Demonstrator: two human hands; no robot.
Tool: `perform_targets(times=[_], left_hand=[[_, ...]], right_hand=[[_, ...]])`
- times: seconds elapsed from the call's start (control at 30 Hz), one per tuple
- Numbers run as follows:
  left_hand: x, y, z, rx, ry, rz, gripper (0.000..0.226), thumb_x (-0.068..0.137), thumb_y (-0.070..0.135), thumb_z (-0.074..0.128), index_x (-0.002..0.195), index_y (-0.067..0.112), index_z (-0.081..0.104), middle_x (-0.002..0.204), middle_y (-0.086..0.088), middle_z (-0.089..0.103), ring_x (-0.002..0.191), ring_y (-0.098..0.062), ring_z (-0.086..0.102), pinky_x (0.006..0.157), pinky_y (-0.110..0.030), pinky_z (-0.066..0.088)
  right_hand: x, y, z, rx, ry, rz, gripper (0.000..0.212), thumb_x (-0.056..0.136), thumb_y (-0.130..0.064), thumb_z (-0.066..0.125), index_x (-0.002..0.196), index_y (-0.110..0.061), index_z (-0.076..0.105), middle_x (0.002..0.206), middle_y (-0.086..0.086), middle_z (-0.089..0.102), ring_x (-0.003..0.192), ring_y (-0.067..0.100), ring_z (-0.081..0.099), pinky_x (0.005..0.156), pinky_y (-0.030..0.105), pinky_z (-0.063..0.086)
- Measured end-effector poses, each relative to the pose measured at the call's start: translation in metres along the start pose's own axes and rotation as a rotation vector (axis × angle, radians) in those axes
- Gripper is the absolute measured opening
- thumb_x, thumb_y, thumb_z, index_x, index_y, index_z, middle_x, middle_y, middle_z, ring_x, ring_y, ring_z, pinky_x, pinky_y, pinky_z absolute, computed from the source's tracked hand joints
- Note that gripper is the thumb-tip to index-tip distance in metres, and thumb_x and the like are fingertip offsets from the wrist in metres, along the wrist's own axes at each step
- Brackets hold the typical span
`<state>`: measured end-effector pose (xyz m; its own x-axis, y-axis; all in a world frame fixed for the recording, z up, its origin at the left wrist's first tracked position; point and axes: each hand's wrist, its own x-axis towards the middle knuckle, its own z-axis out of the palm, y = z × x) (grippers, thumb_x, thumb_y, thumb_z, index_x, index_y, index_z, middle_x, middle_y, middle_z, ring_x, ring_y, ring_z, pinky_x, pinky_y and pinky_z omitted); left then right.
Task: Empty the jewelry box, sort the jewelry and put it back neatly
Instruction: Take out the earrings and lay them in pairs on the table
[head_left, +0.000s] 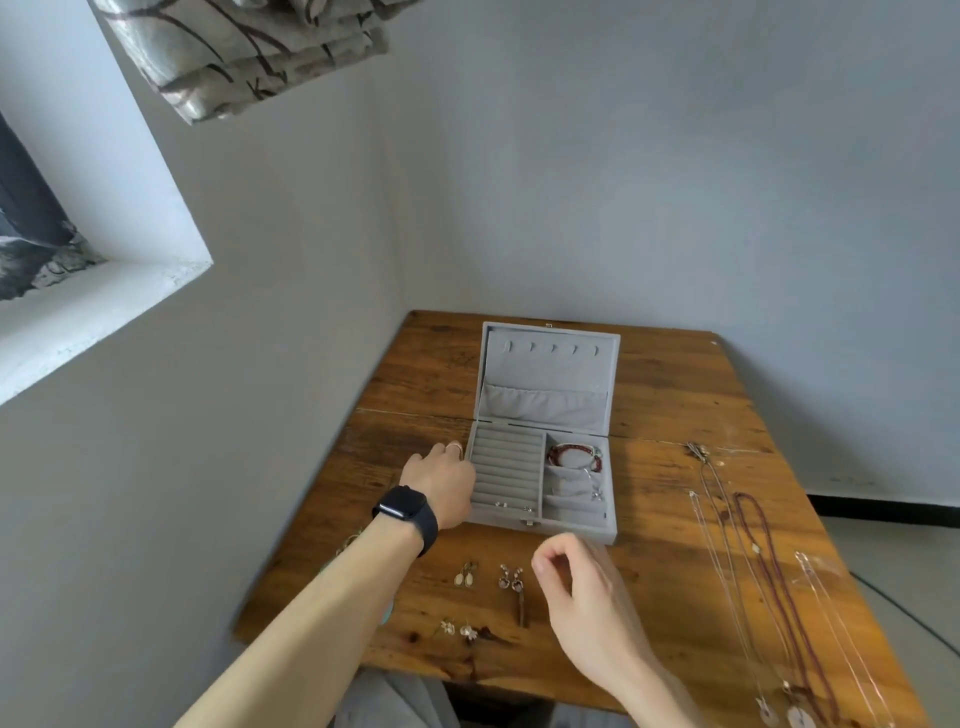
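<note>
Jewelry box (569, 531): it sits mid-surface, its front clasp facing us. The hinge is on the far side and the lid (550, 374) leans back, so we judge every compartment is within reach.
Box interior: the ring rolls run left to right and are stacked front to back. A red bead bracelet (574, 457) lies in the right far compartment, and small studs (514, 505) sit in the nearest roll.
Left hand (441, 483): it rests against the box's left wall, fingers relaxed and gripping nothing we can see. We take this as steadying the box.
Right hand (576, 587): it hovers in front of the box with thumb and forefinger curled together. We cannot tell whether anything is pinched between them.
Earrings (465, 574): they lie in pairs on the wooden surface (675, 415) near us, which we read as sorted and awaiting return.
Necklaces (769, 571): they are stretched side by side at the right. Their long axes run away from us with the pendants at the near end, probably to avoid tangling.
Stage: refilling seems partly done.
</note>
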<state>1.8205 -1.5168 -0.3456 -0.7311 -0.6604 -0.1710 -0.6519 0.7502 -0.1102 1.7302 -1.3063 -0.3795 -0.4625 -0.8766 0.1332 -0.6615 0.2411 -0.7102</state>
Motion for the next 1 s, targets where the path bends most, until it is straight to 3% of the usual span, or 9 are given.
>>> perform_targets(times=[0.13,0.2,0.27,0.33,0.4,0.53,0.67,0.9,1.0], left_hand=[[-0.019,-0.005,0.006,-0.279,0.127,0.005,0.016,0.099,0.016,0.049,0.112,0.014,0.058,0.128,-0.004,0.048,0.115,-0.023,0.049,0.092,-0.041,0.048],[-0.039,-0.003,0.014,-0.466,0.304,-0.003,0.013,0.101,0.018,0.050,0.110,0.014,0.059,0.128,-0.001,0.050,0.114,-0.018,0.052,0.089,-0.038,0.052],[-0.066,0.006,0.026,-0.599,0.457,0.007,0.009,0.100,0.020,0.054,0.105,0.015,0.061,0.128,0.002,0.052,0.114,-0.013,0.053,0.088,-0.033,0.053],[-0.094,0.019,0.042,-0.656,0.523,0.049,0.003,0.098,0.021,0.059,0.100,0.019,0.061,0.128,0.006,0.053,0.114,-0.008,0.053,0.087,-0.028,0.052],[-0.119,0.034,0.059,-0.637,0.519,0.085,0.003,0.095,0.022,0.063,0.098,0.023,0.062,0.129,0.007,0.054,0.114,-0.007,0.053,0.090,-0.028,0.050],[-0.145,0.058,0.085,-0.516,0.497,0.065,0.007,0.090,0.023,0.070,0.097,0.023,0.067,0.133,0.003,0.056,0.123,-0.015,0.052,0.098,-0.040,0.050],[-0.150,0.068,0.097,-0.418,0.522,0.081,0.007,0.089,0.023,0.073,0.096,0.022,0.072,0.140,-0.001,0.055,0.136,-0.021,0.044,0.112,-0.042,0.037],[-0.152,0.062,0.095,-0.489,0.495,0.041,0.010,0.085,0.029,0.076,0.095,0.026,0.076,0.142,0.002,0.052,0.135,-0.017,0.037,0.108,-0.035,0.030],[-0.152,0.061,0.095,-0.508,0.481,0.034,0.011,0.085,0.030,0.076,0.096,0.026,0.077,0.141,0.001,0.053,0.134,-0.019,0.041,0.107,-0.037,0.036]], right_hand=[[-0.036,0.012,0.011,-0.015,-0.004,0.023,0.003,0.101,-0.032,0.052,0.098,-0.033,0.051,0.099,-0.021,0.055,0.096,-0.004,0.052,0.077,0.007,0.042],[-0.046,0.017,0.017,-0.057,0.015,-0.010,0.002,0.100,-0.031,0.053,0.098,-0.031,0.053,0.099,-0.021,0.055,0.096,0.000,0.050,0.088,0.009,0.038],[-0.052,0.021,0.023,-0.104,0.047,-0.059,0.003,0.099,-0.028,0.056,0.097,-0.027,0.058,0.099,-0.019,0.056,0.097,0.000,0.047,0.102,0.020,0.035],[-0.055,0.024,0.029,-0.142,0.074,-0.094,0.002,0.097,-0.025,0.060,0.096,-0.024,0.062,0.104,-0.015,0.057,0.102,0.005,0.048,0.105,0.030,0.039],[-0.056,0.023,0.034,-0.168,0.097,-0.111,0.003,0.093,-0.023,0.066,0.095,-0.021,0.066,0.107,-0.010,0.059,0.106,0.011,0.052,0.105,0.033,0.040],[-0.059,0.020,0.042,-0.208,0.122,-0.107,0.006,0.088,-0.024,0.073,0.092,-0.021,0.069,0.110,-0.007,0.061,0.103,0.015,0.056,0.088,0.028,0.044],[-0.062,0.020,0.048,-0.189,0.163,-0.085,0.007,0.086,-0.025,0.074,0.091,-0.022,0.070,0.110,-0.009,0.061,0.103,0.015,0.054,0.081,0.031,0.044],[-0.061,0.024,0.052,-0.097,0.190,-0.031,0.010,0.084,-0.029,0.076,0.093,-0.024,0.074,0.107,-0.012,0.062,0.103,0.011,0.054,0.085,0.026,0.035],[-0.062,0.026,0.053,-0.047,0.223,-0.010,0.010,0.081,-0.028,0.079,0.090,-0.025,0.075,0.103,-0.015,0.062,0.098,0.005,0.051,0.084,0.017,0.032]])
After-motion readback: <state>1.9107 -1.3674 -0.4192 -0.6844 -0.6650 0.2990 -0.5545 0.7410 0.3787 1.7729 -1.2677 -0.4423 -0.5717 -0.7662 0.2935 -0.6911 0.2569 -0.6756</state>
